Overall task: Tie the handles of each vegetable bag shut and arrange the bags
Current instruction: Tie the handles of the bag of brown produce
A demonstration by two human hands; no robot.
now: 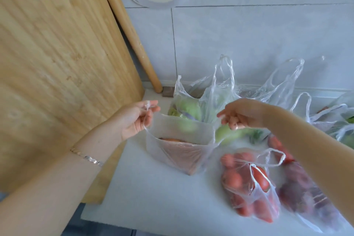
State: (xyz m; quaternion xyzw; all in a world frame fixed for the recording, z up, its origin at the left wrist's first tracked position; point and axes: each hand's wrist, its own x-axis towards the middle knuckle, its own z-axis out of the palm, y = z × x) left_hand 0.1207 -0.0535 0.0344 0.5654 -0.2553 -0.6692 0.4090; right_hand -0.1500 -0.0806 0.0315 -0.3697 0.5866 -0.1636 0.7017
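White counter; translucent bag, open-mouthed.

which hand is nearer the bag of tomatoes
Right. The right hand holds the carrot bag just behind the tomato bag; the left hand holds the carrot bag's far side.

Pale grey tiled wall behind a white counter; wooden board leans left.
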